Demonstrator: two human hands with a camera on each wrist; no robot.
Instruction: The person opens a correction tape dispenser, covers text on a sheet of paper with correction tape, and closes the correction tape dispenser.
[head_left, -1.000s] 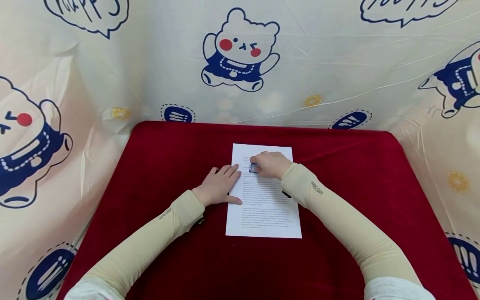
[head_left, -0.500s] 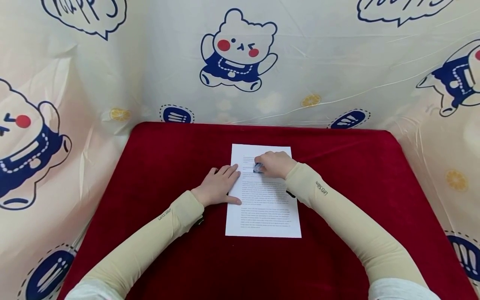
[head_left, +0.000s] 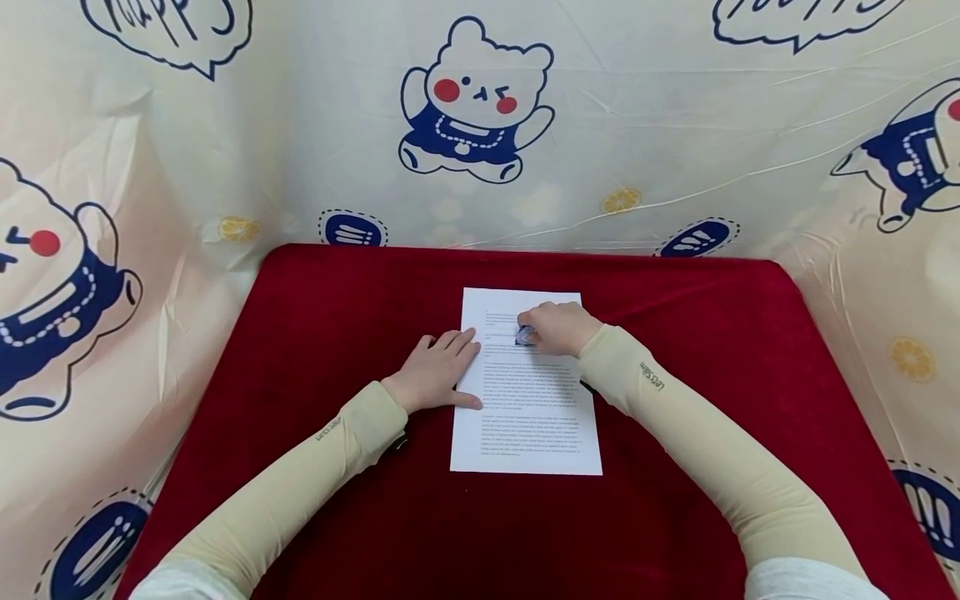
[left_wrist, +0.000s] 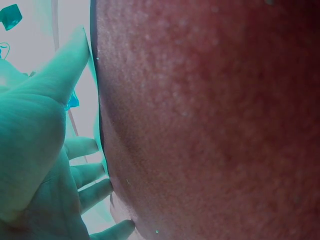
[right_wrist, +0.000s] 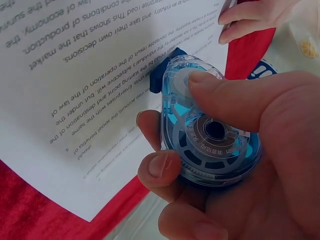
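Observation:
A printed sheet of paper [head_left: 525,450] lies on the red cloth. My right hand [head_left: 561,328] pinches a correction tape dispenser [right_wrist: 210,135] with a clear blue body, thumb on its near side and fingers curled behind. The dispenser's blue tip [right_wrist: 160,75] meets the paper over the upper lines of text; whether a strip of tape lies there I cannot tell. At the sheet's left edge my left hand [head_left: 435,371] rests flat, fingers spread onto the paper and thumb stretched out below them. In the left wrist view the left fingers [left_wrist: 95,192] show beside the cloth.
Red velvet cloth [head_left: 360,308] covers the table on all sides of the sheet. Behind it and to both sides hangs a pale curtain [head_left: 637,100] printed with cartoon bears. Cream sleeves [head_left: 675,450] cover both forearms.
My right hand has slid a short way rightward across the upper part of the sheet with the correction tape dispenser. The left hand and the paper have stayed in place.

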